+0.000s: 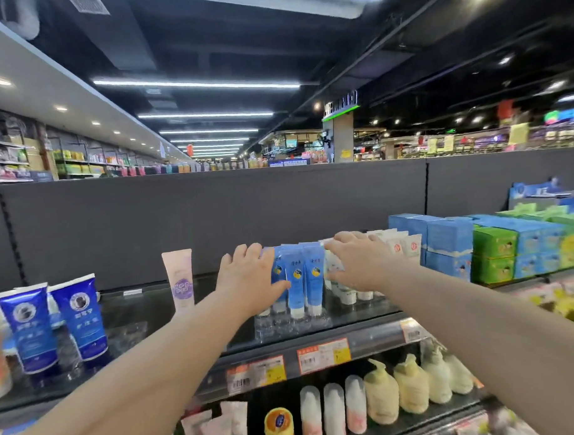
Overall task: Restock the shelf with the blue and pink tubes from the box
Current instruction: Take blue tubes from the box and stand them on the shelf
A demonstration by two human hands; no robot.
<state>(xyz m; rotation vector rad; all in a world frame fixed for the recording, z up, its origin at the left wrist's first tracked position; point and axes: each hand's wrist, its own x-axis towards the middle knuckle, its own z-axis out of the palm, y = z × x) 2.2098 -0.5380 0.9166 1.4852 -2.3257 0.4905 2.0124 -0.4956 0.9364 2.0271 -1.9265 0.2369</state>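
Observation:
Several light blue tubes stand cap-down in a tight group on the dark top shelf. My left hand holds the group from its left side, fingers over the tops and thumb across the front. My right hand reaches in from the right; its fingers are over white tubes beside the blue ones, and whether it grips them I cannot tell. A single pink tube stands upright to the left, apart from both hands. The box is not in view.
Two dark blue tubes stand at the shelf's left. Blue boxes and green boxes are stacked at the right. Orange price tags line the shelf's front edge. Pump bottles and more tubes fill the lower shelf.

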